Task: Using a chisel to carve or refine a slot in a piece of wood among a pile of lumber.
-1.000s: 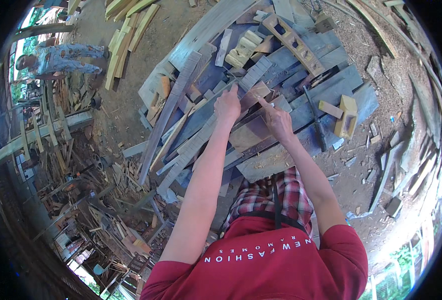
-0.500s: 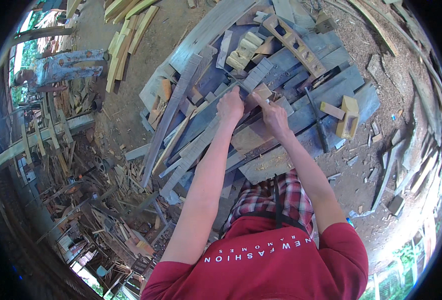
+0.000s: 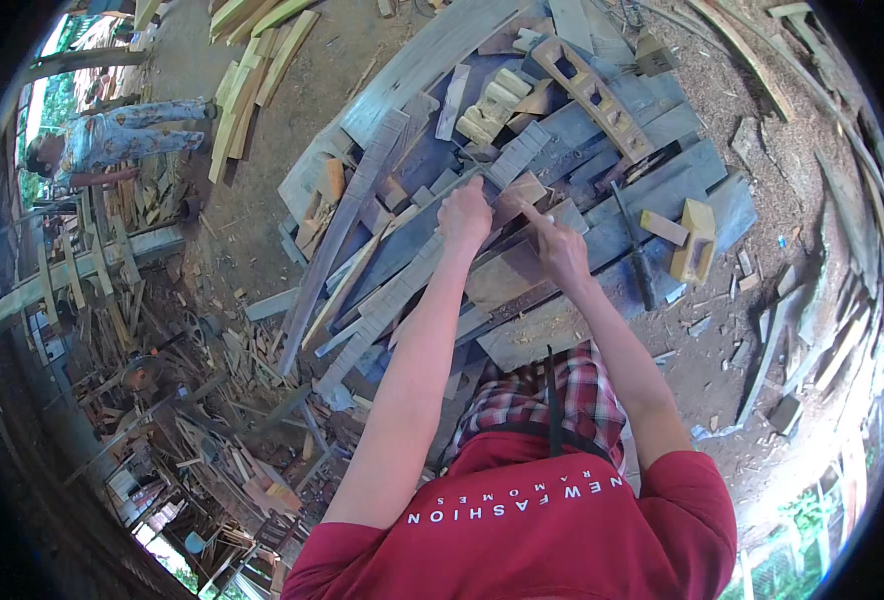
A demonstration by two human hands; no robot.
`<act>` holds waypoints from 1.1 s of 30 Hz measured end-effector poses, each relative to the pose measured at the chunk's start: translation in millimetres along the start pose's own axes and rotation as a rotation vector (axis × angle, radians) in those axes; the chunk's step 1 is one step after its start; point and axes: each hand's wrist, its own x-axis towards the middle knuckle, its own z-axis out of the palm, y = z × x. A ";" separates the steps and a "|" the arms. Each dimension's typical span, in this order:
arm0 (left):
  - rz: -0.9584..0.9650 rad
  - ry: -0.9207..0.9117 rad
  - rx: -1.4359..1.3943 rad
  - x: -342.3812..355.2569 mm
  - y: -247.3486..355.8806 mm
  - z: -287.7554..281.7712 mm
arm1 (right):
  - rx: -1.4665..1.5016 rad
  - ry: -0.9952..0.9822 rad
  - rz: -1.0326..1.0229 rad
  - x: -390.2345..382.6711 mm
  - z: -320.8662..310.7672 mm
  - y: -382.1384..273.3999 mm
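Over a low work surface of dark planks (image 3: 602,225), both my hands work close together. My left hand (image 3: 465,213) is closed, knuckles up, beside a thin dark angled strip; what lies in its fingers is hidden. My right hand (image 3: 562,245) is curled with the index finger reaching forward to a small brown wooden block (image 3: 519,197) between the hands. Anything pinched in it is too small to make out. A grey, line-marked wood piece (image 3: 520,152) lies just beyond the block.
A long wooden piece with cut-out holes (image 3: 594,98), pale shaped blocks (image 3: 492,108) and a yellowish notched block (image 3: 698,240) rest on the planks. A dark bar (image 3: 634,245) lies at right. Stacked boards (image 3: 252,90) and a person (image 3: 127,140) are at far left.
My right hand has drawn back slightly toward me and to the right, showing more of the small block. My left hand has barely moved.
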 end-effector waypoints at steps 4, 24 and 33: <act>0.003 -0.026 0.002 1.0 5.9 -6.7 | 0.023 0.017 -0.016 3.4 0.3 4.2; -0.076 -0.073 0.000 0.5 6.9 -12.1 | 0.006 -0.044 0.049 1.6 -1.7 -2.0; 0.005 0.064 -0.019 9.0 1.3 14.0 | 0.088 0.040 -0.023 33.0 4.6 -3.2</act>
